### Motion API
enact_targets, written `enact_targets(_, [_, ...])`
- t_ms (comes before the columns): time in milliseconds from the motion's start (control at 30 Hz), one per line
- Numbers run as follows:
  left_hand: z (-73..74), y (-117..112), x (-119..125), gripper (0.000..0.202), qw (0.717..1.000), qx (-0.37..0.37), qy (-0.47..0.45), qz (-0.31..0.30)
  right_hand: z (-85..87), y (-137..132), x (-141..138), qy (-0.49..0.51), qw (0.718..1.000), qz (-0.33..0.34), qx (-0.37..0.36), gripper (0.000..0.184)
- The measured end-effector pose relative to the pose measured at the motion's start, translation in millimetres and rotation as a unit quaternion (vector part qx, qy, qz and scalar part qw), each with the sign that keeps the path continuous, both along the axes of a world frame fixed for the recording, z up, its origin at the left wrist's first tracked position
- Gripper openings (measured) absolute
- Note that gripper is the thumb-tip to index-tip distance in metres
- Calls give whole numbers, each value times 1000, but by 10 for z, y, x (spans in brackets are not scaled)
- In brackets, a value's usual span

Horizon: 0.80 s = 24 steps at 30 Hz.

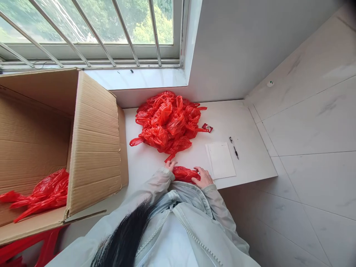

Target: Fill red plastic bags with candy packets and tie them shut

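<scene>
A heap of crumpled red plastic bags lies on the white table below the window. At the table's near edge a single red bag lies flattened between my two hands. My left hand touches its left end; only a few fingers show past the pale jacket sleeve. My right hand lies flat on its right end with fingers spread.
A large open cardboard box stands at the left with red bags inside, resting on a red stool. A white sheet of paper, a black pen and a small red packet lie right of the heap. Barred window behind.
</scene>
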<state>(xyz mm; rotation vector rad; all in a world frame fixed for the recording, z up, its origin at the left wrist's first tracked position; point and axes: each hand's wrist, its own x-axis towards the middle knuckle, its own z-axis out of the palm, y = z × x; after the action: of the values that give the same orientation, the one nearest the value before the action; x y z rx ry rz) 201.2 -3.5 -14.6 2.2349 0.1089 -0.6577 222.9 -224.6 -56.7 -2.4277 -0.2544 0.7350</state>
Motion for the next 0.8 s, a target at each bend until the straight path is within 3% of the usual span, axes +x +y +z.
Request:
enact_targets(133, [-82,-132,103,28,997,19,3,-76,34,280,61,23,998,57,16,26])
enact_targets(233, [-114,-100,143,26,995,36,4,-91,49,376,144,10,998,48,31,21])
enact_targets(533, [-21,124,-23,28,999,14,-18,-24,65,339,166,-46,997,-54,44,21])
enact_targets(633, [74,102,-13,28,999,-20,-32,-9,92,311,171,-54,997,-33,54,21])
enact_targets(800, [186,30,50,30,997,-42,-59,17,185,251,273,-56,992,68,88,23])
